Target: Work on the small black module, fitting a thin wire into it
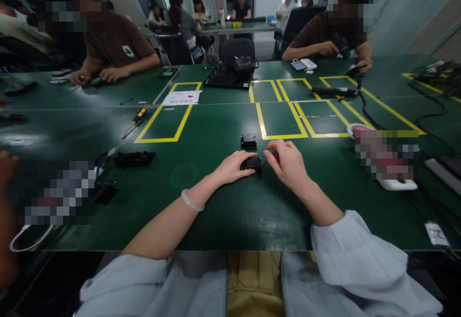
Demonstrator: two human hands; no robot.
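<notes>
On the green table in front of me, my left hand [236,167] is closed around a small black box-shaped part [253,163], thumb on the near side and fingers on the far side. To its right, my right hand [288,161] pinches a small tool with a dark handle [275,155], which looks like a screwdriver. A thin shaft seems to run from it toward the part's right side; whether the tip touches cannot be made out. Just beyond my left fingers lies a second, similar black part [248,140], touched by neither hand.
A phone [398,183] lies at right, another device [65,192] with a white cable at left. A black strip-shaped piece [134,158] and a yellow-black screwdriver [139,115] are left of my hands. Across the table, two people work; a black tray [223,79] and yellow-taped rectangles [284,137] lie between.
</notes>
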